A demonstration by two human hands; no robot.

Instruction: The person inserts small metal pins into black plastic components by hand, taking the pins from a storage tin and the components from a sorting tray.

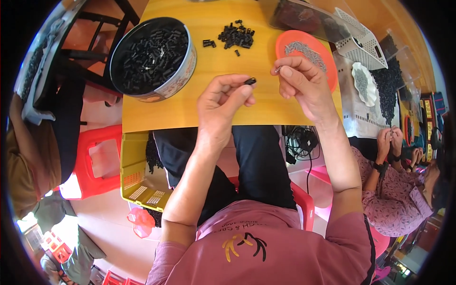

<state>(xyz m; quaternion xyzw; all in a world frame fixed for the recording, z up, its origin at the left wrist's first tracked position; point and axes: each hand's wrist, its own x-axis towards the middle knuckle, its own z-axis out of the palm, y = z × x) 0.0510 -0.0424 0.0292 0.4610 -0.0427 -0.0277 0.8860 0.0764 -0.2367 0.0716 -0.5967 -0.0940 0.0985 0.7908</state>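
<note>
Between the thumb and fingers of my left hand (222, 102) is a small black cylindrical plastic part (250, 81), held over the table's front half. My right hand (306, 84) is raised beside the orange plate (334, 78), its thumb and forefinger pinched on a tiny grey metal piece (278, 69) whose exact kind is too small to make out. Small grey metal pieces (304, 50) lie heaped on that plate. Beyond my hands a loose pile of black plastic parts (236, 35) rests on the yellow table (209, 71). The two hands are apart.
A round tin (178, 83) full of black parts stands at the table's left. A white perforated basket (363, 40) sits at the far right. Co-worker's hands (390, 140) work at the right table by a white dish (363, 85). A yellow crate (137, 166) is below left.
</note>
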